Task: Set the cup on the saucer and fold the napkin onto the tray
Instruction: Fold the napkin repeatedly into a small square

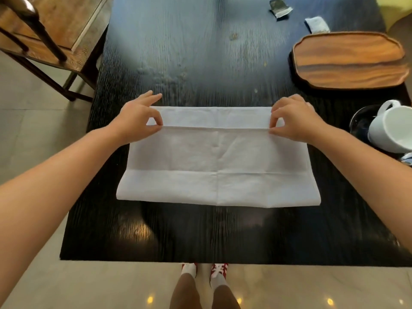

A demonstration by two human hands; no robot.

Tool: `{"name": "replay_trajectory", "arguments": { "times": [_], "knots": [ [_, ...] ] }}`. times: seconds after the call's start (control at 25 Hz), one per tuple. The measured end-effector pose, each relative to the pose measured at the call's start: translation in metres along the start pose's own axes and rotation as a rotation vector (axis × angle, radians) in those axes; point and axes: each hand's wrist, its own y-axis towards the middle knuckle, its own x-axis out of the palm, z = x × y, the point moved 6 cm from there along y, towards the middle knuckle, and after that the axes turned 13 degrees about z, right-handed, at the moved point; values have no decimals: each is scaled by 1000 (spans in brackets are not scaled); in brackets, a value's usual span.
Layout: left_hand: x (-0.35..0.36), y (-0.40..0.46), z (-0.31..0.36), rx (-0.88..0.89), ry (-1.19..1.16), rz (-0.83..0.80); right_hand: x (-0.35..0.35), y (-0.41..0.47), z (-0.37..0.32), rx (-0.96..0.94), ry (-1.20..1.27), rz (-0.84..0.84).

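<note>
A white napkin (217,157) lies flat on the dark table (200,63), partly folded, with one edge running across it near the far side. My left hand (138,118) pinches the left end of that edge between thumb and fingers. At the right end, my right hand (292,118) pinches it the same way. A white cup (392,128) stands on a dark saucer (361,118) at the right edge of the table. The wooden tray (347,60) sits empty at the far right.
A wooden chair (53,34) stands off the table's far left corner. A small dark packet (279,7) and a white folded cloth (317,24) lie beyond the tray. My feet in red shoes (204,269) stand at the table's near edge.
</note>
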Motion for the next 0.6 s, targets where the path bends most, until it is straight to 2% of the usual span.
{"name": "replay_trajectory", "arguments": {
  "times": [0.08,0.16,0.4,0.6],
  "knots": [
    [13,8,-8,-19,35,-126,7,9,0,-52,-30,-37],
    [15,15,-14,-36,17,-164,7,19,0,-74,1,-29],
    [-5,30,-16,-25,-72,136,0,49,7,10,31,118],
    [-8,34,-17,-168,-86,275,10,56,12,108,82,174]
  ]
}}
